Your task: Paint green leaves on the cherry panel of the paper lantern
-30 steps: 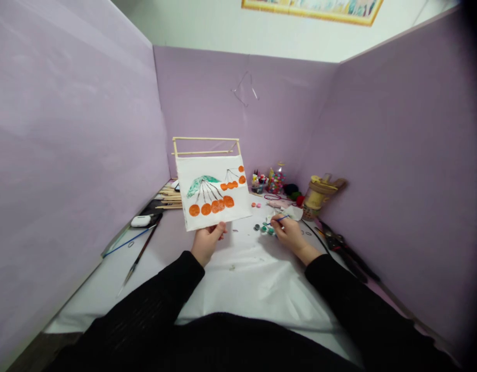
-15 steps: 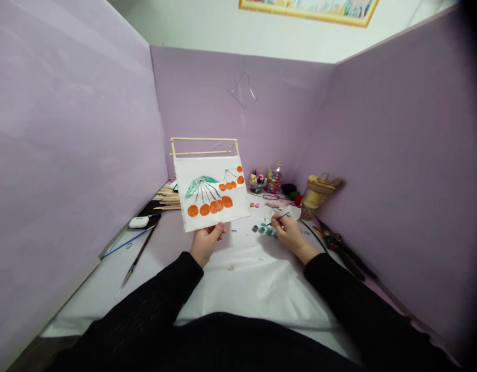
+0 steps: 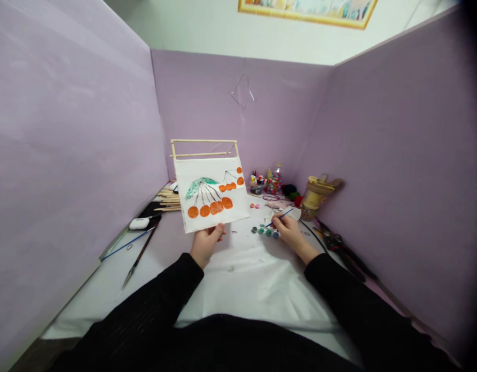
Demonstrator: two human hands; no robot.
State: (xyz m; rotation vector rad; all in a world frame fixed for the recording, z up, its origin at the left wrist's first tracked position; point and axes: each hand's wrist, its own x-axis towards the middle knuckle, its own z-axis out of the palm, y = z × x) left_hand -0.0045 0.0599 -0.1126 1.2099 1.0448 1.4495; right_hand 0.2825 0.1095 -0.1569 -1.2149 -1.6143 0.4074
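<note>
My left hand (image 3: 208,243) grips the lower edge of a white painted panel (image 3: 207,170), thumb in front, and holds it tilted up above the table. Several orange fruits with dark stems and a green leaf are painted on it. A frame of thin wooden sticks (image 3: 204,140) rises behind its top edge. In my right hand (image 3: 288,231) a thin blue paintbrush (image 3: 280,217) is pinched, its tip pointing down and left. Just below that tip lie several small paint pots (image 3: 268,232) in green, grey and blue.
Wooden sticks (image 3: 168,199), a white earphone case (image 3: 139,223), another blue brush (image 3: 124,245) and a dark-handled brush (image 3: 139,257) lie at left. At right are a yellowish holder (image 3: 314,196) and pliers (image 3: 344,253). A jar of coloured balls (image 3: 275,182) stands behind. Purple boards (image 3: 207,98) enclose the table.
My right hand has lifted the brush slightly off the paint pots, and the blue pot shows more now. The left hand and panel have hardly moved.
</note>
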